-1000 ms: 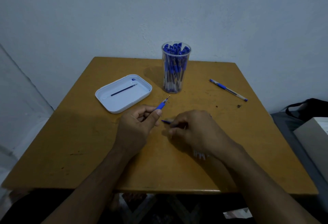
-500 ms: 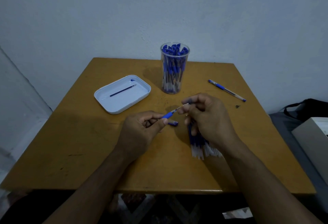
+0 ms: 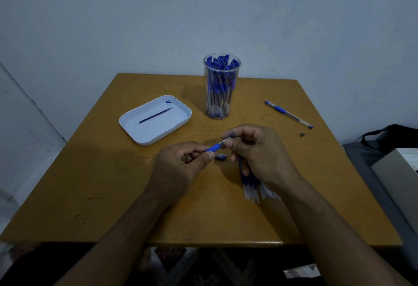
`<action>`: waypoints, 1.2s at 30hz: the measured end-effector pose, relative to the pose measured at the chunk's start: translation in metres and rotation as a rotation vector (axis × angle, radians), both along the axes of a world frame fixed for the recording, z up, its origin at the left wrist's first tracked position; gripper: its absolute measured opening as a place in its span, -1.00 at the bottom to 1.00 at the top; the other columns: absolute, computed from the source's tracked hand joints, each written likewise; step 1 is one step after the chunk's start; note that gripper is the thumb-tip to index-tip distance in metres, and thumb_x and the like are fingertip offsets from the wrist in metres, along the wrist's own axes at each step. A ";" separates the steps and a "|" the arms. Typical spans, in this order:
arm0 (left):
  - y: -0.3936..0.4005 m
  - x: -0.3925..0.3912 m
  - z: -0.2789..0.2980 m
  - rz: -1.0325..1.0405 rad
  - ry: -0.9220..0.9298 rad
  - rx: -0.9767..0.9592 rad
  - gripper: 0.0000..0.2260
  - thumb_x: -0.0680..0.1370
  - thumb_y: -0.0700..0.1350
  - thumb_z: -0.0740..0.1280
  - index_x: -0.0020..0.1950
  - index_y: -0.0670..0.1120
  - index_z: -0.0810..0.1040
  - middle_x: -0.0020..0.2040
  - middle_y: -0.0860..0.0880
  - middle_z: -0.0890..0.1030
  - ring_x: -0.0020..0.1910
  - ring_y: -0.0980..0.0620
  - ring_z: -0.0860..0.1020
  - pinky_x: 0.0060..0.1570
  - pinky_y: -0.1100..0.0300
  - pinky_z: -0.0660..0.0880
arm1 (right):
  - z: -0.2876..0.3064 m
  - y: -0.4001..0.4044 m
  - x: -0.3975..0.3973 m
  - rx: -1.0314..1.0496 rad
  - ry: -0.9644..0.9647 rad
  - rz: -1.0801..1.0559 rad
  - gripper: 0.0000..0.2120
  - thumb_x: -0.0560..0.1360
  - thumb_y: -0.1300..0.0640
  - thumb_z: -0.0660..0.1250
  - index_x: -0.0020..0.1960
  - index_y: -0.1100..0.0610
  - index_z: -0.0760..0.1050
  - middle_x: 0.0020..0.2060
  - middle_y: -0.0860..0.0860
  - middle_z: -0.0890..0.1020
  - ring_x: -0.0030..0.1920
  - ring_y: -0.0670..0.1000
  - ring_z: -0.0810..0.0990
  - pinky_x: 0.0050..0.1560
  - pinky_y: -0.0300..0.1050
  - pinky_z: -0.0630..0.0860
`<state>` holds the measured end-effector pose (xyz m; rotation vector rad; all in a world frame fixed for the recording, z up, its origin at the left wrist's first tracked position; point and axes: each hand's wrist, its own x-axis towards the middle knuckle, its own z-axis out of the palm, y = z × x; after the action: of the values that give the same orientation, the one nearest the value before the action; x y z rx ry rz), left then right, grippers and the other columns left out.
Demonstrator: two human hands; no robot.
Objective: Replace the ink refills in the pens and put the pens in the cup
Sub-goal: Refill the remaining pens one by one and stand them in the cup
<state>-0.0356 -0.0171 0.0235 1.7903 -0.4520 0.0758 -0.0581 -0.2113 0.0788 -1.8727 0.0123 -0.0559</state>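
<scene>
My left hand [image 3: 181,163] grips a pen [image 3: 213,148] by its blue grip section, tip pointing up and right. My right hand [image 3: 257,150] pinches the pen's metal tip end between thumb and forefinger. A small blue pen cap [image 3: 221,157] lies on the table just below the two hands. Under my right palm lies a bundle of ink refills [image 3: 251,186], partly hidden. A clear cup [image 3: 221,88] full of blue-capped pens stands at the back centre. One more capped pen [image 3: 288,114] lies at the back right.
A white tray [image 3: 144,136] at the back left holds one dark refill [image 3: 155,115] and a small blue bit. The wooden table [image 3: 90,195] ends at a wall behind. A dark bag and a grey box sit off the table's right side.
My right hand rose from the table and came to the pen's tip, uncovering the cap and the refill bundle. My left hand shifted slightly right with the pen.
</scene>
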 end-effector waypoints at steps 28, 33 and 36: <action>-0.002 0.001 -0.003 0.004 -0.016 0.009 -0.86 0.53 -0.09 0.48 0.04 0.11 0.69 -0.20 0.06 0.70 -0.21 -0.05 0.64 -0.21 -0.03 0.61 | -0.010 -0.005 0.011 -0.235 -0.134 -0.005 -0.67 0.56 -0.07 0.39 -0.21 0.16 0.64 -0.37 -0.07 0.64 -0.43 -0.17 0.52 -0.36 -0.34 0.40; 0.000 0.002 -0.003 0.009 -0.023 0.008 -0.87 0.50 0.01 0.45 0.04 0.13 0.69 -0.20 0.06 0.70 -0.20 -0.03 0.65 -0.19 -0.02 0.63 | -0.005 -0.007 0.008 -0.164 -0.094 0.091 -0.85 0.55 -0.01 0.41 0.03 0.05 0.67 -0.21 -0.03 0.66 -0.40 -0.18 0.54 -0.36 -0.36 0.40; 0.001 0.002 -0.004 0.006 -0.033 0.023 -0.86 0.51 0.00 0.45 0.06 0.11 0.69 -0.19 0.07 0.70 -0.20 -0.03 0.66 -0.19 -0.05 0.63 | -0.005 -0.007 0.008 -0.179 -0.085 0.081 -0.95 0.55 0.08 0.45 -0.05 0.04 0.67 -0.27 0.00 0.64 -0.47 -0.17 0.46 -0.45 -0.33 0.35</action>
<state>-0.0340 -0.0164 0.0198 1.8156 -0.4728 0.1042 -0.0499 -0.2181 0.0737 -2.0456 -0.1311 -0.0831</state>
